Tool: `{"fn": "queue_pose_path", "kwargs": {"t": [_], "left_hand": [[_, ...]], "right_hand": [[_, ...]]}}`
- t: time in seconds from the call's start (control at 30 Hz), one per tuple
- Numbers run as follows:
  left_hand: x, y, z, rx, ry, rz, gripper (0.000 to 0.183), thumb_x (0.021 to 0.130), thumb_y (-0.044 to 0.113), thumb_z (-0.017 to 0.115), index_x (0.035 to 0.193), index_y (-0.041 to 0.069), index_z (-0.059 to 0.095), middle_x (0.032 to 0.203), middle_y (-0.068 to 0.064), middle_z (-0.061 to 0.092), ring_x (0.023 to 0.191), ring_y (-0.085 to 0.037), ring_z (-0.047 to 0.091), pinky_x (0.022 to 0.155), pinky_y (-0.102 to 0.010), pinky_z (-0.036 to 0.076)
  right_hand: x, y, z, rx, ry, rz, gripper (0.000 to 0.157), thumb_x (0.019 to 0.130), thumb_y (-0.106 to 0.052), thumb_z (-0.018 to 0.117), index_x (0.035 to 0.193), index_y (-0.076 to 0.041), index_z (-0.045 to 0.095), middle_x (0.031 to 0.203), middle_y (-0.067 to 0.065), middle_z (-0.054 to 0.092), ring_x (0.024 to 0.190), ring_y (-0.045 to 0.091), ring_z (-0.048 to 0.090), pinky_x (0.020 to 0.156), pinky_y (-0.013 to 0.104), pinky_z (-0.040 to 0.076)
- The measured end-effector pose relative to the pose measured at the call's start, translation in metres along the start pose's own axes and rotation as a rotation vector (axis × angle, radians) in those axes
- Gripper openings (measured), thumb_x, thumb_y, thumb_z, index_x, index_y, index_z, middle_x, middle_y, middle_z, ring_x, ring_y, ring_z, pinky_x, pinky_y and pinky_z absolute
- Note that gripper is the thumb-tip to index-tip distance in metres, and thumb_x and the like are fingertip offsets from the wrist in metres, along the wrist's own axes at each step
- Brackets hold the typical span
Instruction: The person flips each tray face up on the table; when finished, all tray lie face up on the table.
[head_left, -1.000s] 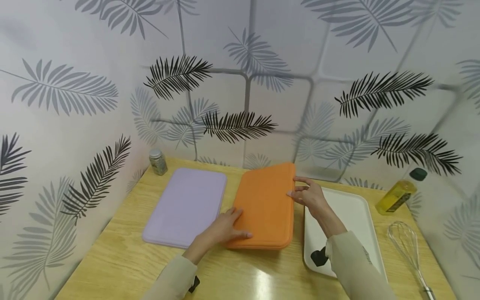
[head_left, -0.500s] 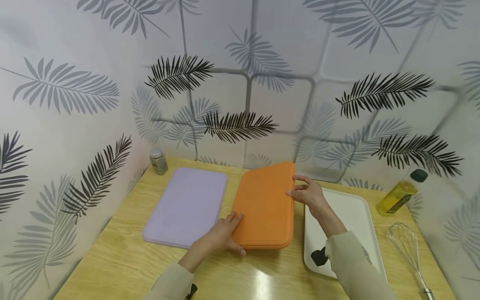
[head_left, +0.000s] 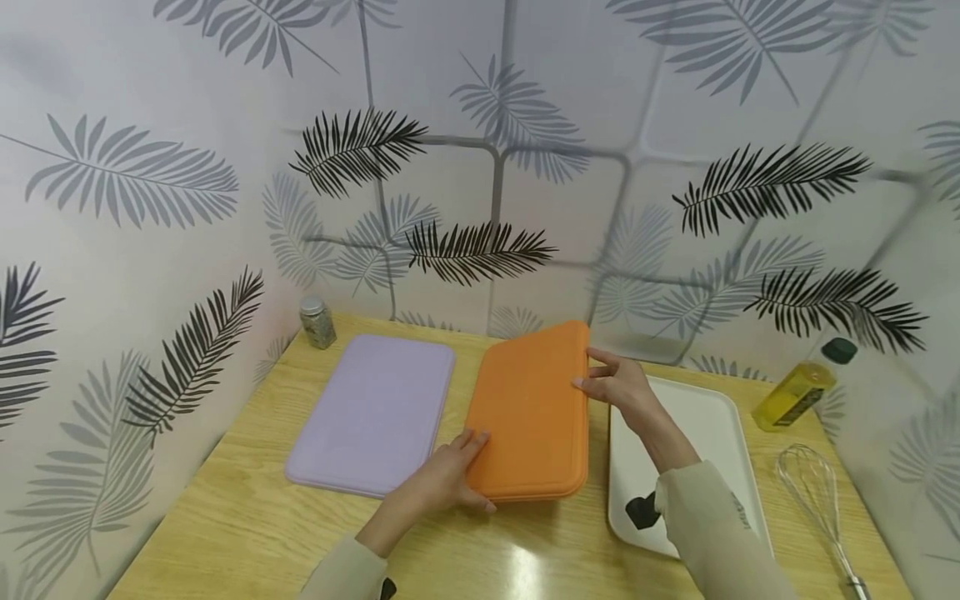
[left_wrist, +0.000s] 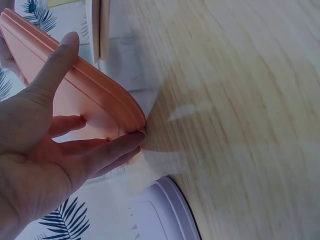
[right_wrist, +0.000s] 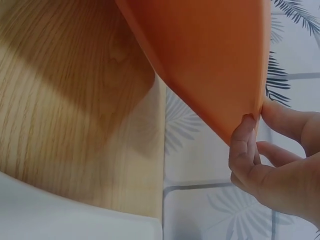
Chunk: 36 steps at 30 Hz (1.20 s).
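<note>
An orange rectangular plastic tray point(head_left: 528, 408) is tilted in the middle of the table, its right side raised and its left side low. My right hand point(head_left: 618, 385) pinches the raised right edge; the right wrist view shows thumb and fingers on opposite faces of the orange tray point(right_wrist: 210, 55). At the near left corner, my left hand point(head_left: 446, 475) grips the tray. In the left wrist view its thumb lies over the rim and its fingers spread across the face near the corner. A lilac tray point(head_left: 375, 412) lies flat just left of the orange one.
A white rimmed tray point(head_left: 720, 433) lies under my right forearm. Farther right are a wire whisk point(head_left: 813, 496) and a yellow oil bottle point(head_left: 798, 393). At the back left corner stands a small spice jar point(head_left: 318, 322). Patterned walls border the wooden table point(head_left: 247, 517).
My left thumb has slid from the orange tray's upper face to its front edge, and the hand has shifted slightly. The tray's right side is raised a little higher by my right hand.
</note>
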<state>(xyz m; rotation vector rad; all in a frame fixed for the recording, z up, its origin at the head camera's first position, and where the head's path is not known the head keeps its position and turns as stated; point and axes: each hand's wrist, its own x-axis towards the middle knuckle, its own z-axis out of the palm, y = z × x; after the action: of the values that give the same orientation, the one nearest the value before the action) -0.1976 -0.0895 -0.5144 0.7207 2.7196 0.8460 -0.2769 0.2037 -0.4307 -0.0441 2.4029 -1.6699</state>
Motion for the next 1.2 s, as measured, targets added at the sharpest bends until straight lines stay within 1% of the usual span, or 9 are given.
{"fn": "queue_pose_path", "kwargs": {"t": [0.1,0.2,0.3,0.43,0.6,0.77,0.97,1.1,1.2], "left_hand": [[0.000,0.000,0.001,-0.025,-0.001,-0.007,0.106,0.068,0.041,0.087,0.149,0.002,0.031,0.148,-0.032,0.028,0.129,-0.048,0.040,0.103,-0.053,0.040],[-0.002,0.002,0.001,-0.050,0.000,-0.018,0.105,0.068,0.040,0.086,0.149,0.003,0.032,0.148,-0.032,0.030,0.130,-0.047,0.038,0.104,-0.054,0.039],[-0.006,0.004,0.002,-0.073,0.006,-0.027,0.102,0.070,0.039,0.086,0.149,0.004,0.032,0.147,-0.030,0.033,0.129,-0.047,0.039,0.103,-0.054,0.039],[-0.011,0.010,0.003,-0.104,0.023,-0.014,0.098,0.072,0.035,0.085,0.148,0.002,0.034,0.146,-0.031,0.034,0.127,-0.048,0.042,0.102,-0.055,0.040],[-0.016,0.017,0.004,-0.114,0.045,-0.007,0.094,0.073,0.031,0.085,0.147,0.000,0.035,0.144,-0.031,0.037,0.125,-0.049,0.044,0.100,-0.055,0.042],[-0.018,0.018,0.006,-0.112,0.065,-0.007,0.093,0.074,0.031,0.084,0.148,0.002,0.035,0.144,-0.029,0.038,0.125,-0.047,0.045,0.100,-0.054,0.042],[-0.021,0.021,0.007,-0.142,0.082,0.016,0.090,0.075,0.026,0.083,0.147,0.000,0.035,0.142,-0.028,0.042,0.126,-0.044,0.046,0.103,-0.051,0.041],[-0.022,0.026,0.007,-0.155,0.112,0.050,0.086,0.077,0.020,0.080,0.146,-0.002,0.035,0.140,-0.029,0.044,0.125,-0.043,0.047,0.103,-0.049,0.041],[-0.022,0.028,0.008,-0.149,0.138,0.079,0.083,0.078,0.017,0.079,0.145,-0.005,0.035,0.139,-0.030,0.045,0.124,-0.042,0.048,0.102,-0.049,0.042]], "right_hand": [[-0.001,-0.005,-0.001,0.001,-0.015,-0.017,0.068,0.090,-0.011,0.068,0.149,-0.006,0.035,0.132,0.027,0.045,0.116,0.034,0.051,0.094,0.042,0.049],[-0.002,-0.011,-0.001,-0.008,-0.038,-0.048,0.067,0.091,-0.011,0.066,0.149,-0.004,0.033,0.132,0.028,0.045,0.116,0.033,0.050,0.094,0.042,0.049],[-0.003,-0.016,-0.001,-0.014,-0.058,-0.066,0.067,0.092,-0.012,0.065,0.150,-0.005,0.032,0.131,0.028,0.045,0.112,0.031,0.053,0.095,0.043,0.049],[-0.003,-0.023,-0.001,0.010,-0.066,-0.050,0.066,0.092,-0.012,0.065,0.150,-0.007,0.033,0.132,0.026,0.046,0.104,0.026,0.058,0.098,0.046,0.047],[0.000,-0.026,0.000,0.051,-0.066,-0.044,0.065,0.091,-0.010,0.066,0.149,-0.009,0.036,0.124,0.020,0.048,0.100,0.022,0.058,0.092,0.037,0.052],[0.000,-0.028,0.001,0.070,-0.065,-0.061,0.064,0.091,-0.010,0.067,0.148,-0.008,0.038,0.116,0.016,0.051,0.097,0.021,0.058,0.092,0.038,0.052],[-0.001,-0.035,0.003,0.109,-0.067,-0.056,0.062,0.092,-0.007,0.064,0.148,-0.008,0.037,0.112,0.014,0.050,0.095,0.018,0.058,0.093,0.037,0.051],[0.000,-0.041,0.005,0.141,-0.060,-0.048,0.061,0.092,-0.006,0.064,0.147,-0.007,0.038,0.112,0.013,0.050,0.094,0.016,0.059,0.093,0.037,0.051],[0.001,-0.045,0.006,0.160,-0.052,-0.044,0.060,0.092,-0.005,0.064,0.147,-0.008,0.040,0.113,0.013,0.050,0.093,0.015,0.060,0.091,0.035,0.052]]}}
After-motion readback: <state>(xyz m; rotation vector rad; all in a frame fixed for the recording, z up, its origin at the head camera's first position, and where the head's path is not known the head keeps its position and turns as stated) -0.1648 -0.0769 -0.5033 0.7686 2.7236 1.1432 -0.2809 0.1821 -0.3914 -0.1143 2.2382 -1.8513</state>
